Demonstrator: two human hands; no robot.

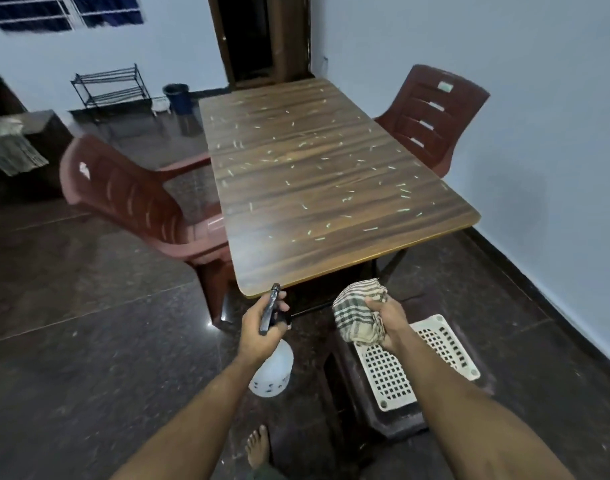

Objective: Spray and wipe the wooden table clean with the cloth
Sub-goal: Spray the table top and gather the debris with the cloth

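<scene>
Standing at the near short end of the wooden counter (331, 174), which fills the middle of the frame and runs lengthwise away toward the doorway at the top. Long axis pointing up the frame, near edge just above both hands. Top strewn with small pale scraps from near end to far.

Left hand (262, 327) low centre, grip closed round the dark trigger head of the spray bottle (274, 368), fingers curled on the handle, white body hanging below the wrist. Nozzle aimed up the frame at the near left corner of the counter, almost at the edge but not over it. Closer to the surface than the other hand, so likely first to act: spraying looks like the step in hand, none of it visibly begun, no wet patch to be made out.

Right hand (383, 317) lower centre-right, grip closed on the bunched checked cloth (357, 313), fingers wrapped over its top, folds spilling down to the left. Held off the counter, below its near edge, above a stool with a white lattice seat (400, 372).

Red plastic chairs drawn up at either long side: one at left (130, 202), one at upper right (431, 116). Far end probably beyond easy reach from here; likely a step alongside needed for that part.
</scene>
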